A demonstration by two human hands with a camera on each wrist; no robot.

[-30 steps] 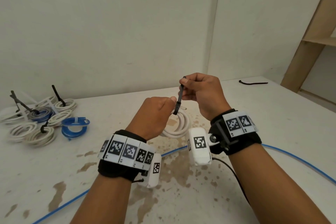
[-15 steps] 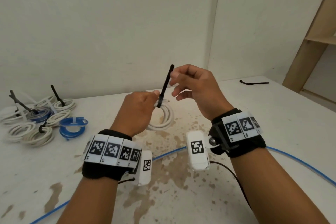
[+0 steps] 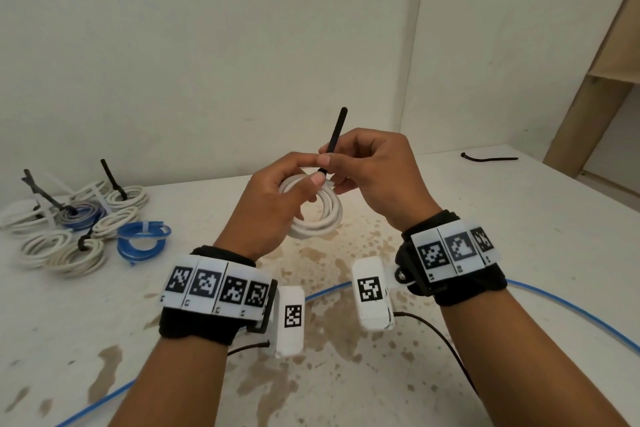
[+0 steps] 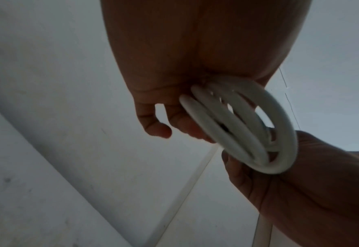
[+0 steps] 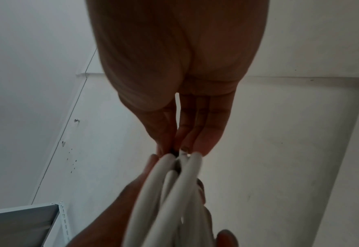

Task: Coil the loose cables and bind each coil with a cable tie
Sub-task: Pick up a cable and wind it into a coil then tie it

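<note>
Both hands closer vs 0.5 s ago: left hand (image 3: 273, 204) grips white coil (image 3: 317, 215), right hand (image 3: 377, 173) pinches black tie (image 3: 334, 139).

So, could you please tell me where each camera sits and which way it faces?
Head: on the head, looking forward and down at the white table; both forearms show, the left hand holding the white coil, the right hand pinching the black cable tie.
Left wrist: under the wrist, facing up past the palm.
Right wrist: likewise, along the fingers.
All three share the coil.
</note>
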